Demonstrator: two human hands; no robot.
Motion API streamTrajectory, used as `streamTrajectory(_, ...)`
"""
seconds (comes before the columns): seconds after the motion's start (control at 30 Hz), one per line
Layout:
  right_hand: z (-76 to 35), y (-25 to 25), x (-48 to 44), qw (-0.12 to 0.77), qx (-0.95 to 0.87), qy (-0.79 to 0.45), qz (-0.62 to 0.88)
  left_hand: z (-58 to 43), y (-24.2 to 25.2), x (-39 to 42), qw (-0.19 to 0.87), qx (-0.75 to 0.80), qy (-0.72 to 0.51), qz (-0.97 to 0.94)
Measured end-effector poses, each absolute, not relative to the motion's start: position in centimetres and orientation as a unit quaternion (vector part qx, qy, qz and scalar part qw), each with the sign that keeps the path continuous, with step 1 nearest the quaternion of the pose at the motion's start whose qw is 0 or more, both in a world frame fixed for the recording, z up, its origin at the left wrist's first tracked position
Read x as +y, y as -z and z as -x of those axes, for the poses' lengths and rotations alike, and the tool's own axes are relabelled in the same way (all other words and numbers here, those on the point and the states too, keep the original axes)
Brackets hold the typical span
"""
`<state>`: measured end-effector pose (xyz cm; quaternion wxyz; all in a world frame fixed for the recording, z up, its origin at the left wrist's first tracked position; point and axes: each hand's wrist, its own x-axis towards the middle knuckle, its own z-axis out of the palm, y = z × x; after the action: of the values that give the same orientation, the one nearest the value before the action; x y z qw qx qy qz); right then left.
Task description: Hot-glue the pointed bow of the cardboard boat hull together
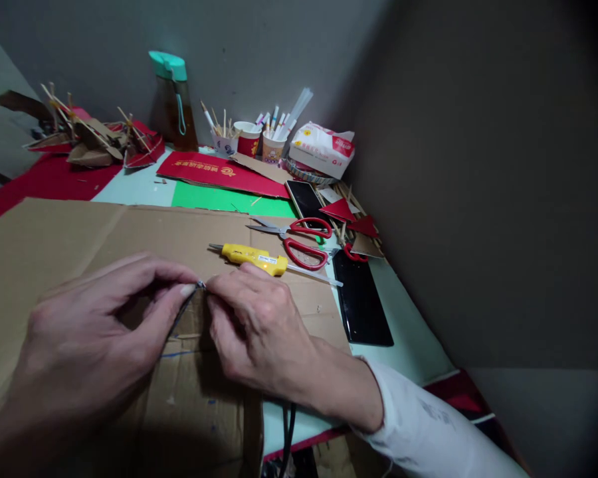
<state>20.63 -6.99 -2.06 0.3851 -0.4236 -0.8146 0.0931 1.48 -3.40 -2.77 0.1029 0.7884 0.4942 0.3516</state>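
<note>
My left hand (pixel 99 325) pinches a thin dark cord (pixel 182 311) between thumb and index finger, above the brown cardboard (pixel 70 239). Close against it on the right, my right hand (pixel 259 325) has its fingertips pressed together at a small dark and whitish bit (pixel 200 285) at the cord's upper end. What else its fingers hold is hidden. Just beyond my right hand lies a yellow glue gun (pixel 254 258) with a clear glue stick in its back. Red-handled scissors (pixel 299 238) lie open behind the glue gun.
A black phone-like slab (pixel 361 299) and another phone (pixel 309 202) lie on the right. A teal-capped bottle (pixel 177 106), cups of pens and sticks (pixel 248 139), tissues (pixel 323 149) and cardboard boats (pixel 94 139) stand along the back. Black cables (pixel 289 438) hang at the front edge.
</note>
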Motion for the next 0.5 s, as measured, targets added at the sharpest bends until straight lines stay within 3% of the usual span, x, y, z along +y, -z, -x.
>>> streamTrajectory(0.27, -21.8, 1.7, -6.0, 0.384, -0.767, -0.173, 0.484, -3.5, 0.3, -2.3, 0.155, 0.476, -0.343, -0.795)
streamTrajectory(0.5, -21.9, 1.9, -5.8, 0.395, -0.748, -0.177, 0.502, -4.7, -0.5, -1.7, 0.139, 0.456, -0.320, -0.819)
